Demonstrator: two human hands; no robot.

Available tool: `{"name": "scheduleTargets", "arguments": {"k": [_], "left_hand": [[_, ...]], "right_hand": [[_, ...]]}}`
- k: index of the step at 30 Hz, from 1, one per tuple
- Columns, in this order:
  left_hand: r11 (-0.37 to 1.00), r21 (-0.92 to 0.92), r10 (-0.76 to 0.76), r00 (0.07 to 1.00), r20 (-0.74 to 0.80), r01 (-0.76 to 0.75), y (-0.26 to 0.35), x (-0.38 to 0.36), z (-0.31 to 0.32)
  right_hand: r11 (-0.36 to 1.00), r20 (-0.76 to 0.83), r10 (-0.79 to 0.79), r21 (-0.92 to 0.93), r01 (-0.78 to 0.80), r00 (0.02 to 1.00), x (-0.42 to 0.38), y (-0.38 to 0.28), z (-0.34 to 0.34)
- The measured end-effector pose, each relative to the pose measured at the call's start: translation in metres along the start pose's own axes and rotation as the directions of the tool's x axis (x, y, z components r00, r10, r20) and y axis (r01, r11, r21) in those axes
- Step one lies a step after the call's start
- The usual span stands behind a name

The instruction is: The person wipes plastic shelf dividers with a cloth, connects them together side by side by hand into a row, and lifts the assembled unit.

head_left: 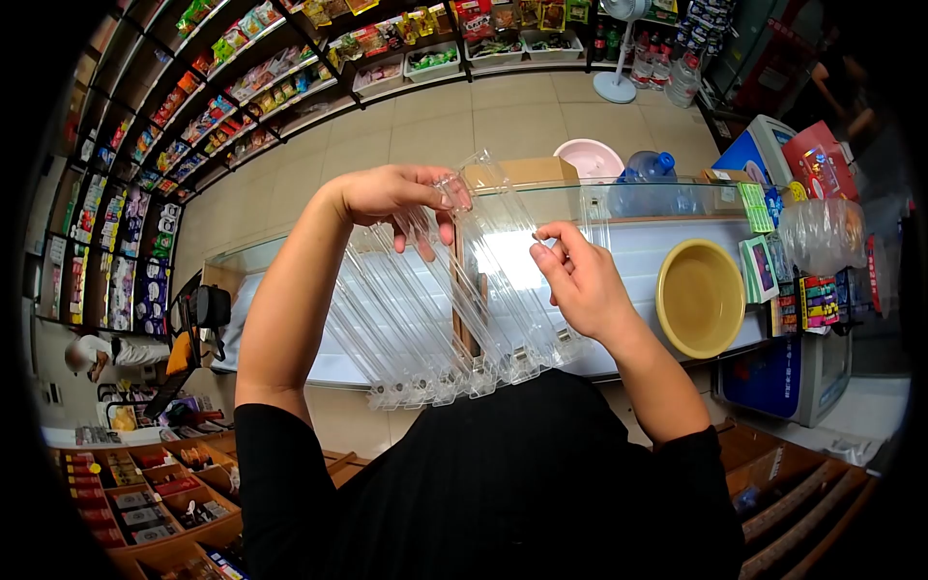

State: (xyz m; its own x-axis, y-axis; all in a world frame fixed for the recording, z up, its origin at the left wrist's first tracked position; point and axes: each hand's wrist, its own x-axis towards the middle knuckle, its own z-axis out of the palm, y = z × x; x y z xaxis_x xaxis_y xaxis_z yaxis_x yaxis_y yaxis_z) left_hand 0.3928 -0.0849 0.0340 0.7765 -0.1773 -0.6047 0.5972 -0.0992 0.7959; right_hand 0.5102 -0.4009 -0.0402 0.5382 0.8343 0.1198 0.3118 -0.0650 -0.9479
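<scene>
Several long clear plastic strips (pixel 435 319) lie side by side across my front, slanting from my hands down to my chest. Their lower ends carry small clips near my black shirt. My left hand (pixel 401 198) is closed around the upper ends, thumb on top and fingertips showing beneath. To the right, my right hand (pixel 578 280) has its thumb and forefinger pressed together beside the rightmost strips; whether something small is between them cannot be made out. Below the strips is a glass counter (pixel 628 251) with a white interior.
On the counter's right stands a yellow basin (pixel 700 300), near small packaged goods (pixel 820 302). Beyond the counter are a pink basin (pixel 590 159), a blue water jug (pixel 650 166) and a white fan (pixel 615 85). Stocked shelves line the back and left. Another person (pixel 126 350) is at the far left.
</scene>
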Motion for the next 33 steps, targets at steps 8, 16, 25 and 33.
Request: {"name": "scheduleTargets", "arguments": {"k": [8, 16, 25, 33], "left_hand": [[1.0, -0.001, 0.005, 1.0, -0.006, -0.005, -0.002, -0.001, -0.001], [1.0, -0.014, 0.006, 1.0, -0.019, -0.006, -0.002, -0.002, 0.001], [1.0, -0.008, 0.005, 0.999, -0.033, -0.005, -0.005, -0.002, 0.003], [1.0, -0.003, -0.003, 0.998, -0.058, 0.002, -0.01, -0.004, 0.003]], "right_hand": [[1.0, 0.002, 0.001, 0.004, -0.001, 1.0, 0.0, -0.001, -0.001], [1.0, 0.019, -0.004, 0.009, 0.004, 1.0, -0.002, -0.001, -0.001], [0.996, 0.075, 0.051, 0.066, -0.056, 0.996, -0.002, 0.0, -0.002], [0.942, 0.416, 0.161, 0.207, -0.266, 0.895, -0.015, 0.032, -0.013]]}}
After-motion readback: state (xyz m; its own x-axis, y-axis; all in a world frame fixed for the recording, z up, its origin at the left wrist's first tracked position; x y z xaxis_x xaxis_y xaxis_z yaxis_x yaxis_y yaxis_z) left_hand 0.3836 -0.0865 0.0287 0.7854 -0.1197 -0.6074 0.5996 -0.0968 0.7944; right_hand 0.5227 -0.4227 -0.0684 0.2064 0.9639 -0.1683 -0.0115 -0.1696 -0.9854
